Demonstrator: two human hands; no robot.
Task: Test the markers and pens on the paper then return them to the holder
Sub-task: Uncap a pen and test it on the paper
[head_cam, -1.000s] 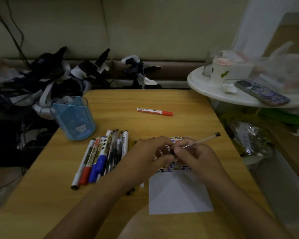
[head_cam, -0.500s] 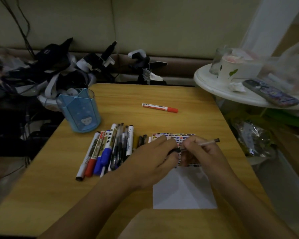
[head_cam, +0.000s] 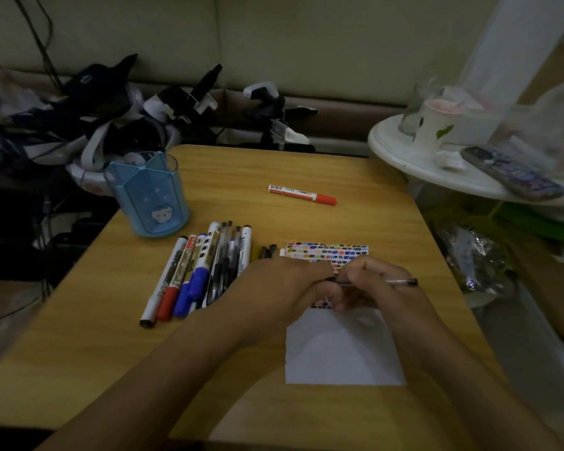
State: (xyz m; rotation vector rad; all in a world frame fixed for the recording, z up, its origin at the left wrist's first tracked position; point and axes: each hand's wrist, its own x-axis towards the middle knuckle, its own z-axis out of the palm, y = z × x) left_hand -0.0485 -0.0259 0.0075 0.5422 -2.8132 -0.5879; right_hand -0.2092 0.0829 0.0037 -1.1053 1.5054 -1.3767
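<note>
a dim room is seen. a wooden table is set before a pale padded wall. a round white side table is placed beside the tabletop's far right corner.

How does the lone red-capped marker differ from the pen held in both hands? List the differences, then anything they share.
The red-capped marker lies alone on the table, untouched; the pen is gripped by the left hand and right hand above the paper. The marker is thick and white-bodied; the pen is thin and clear. Both lie roughly crosswise.
</note>
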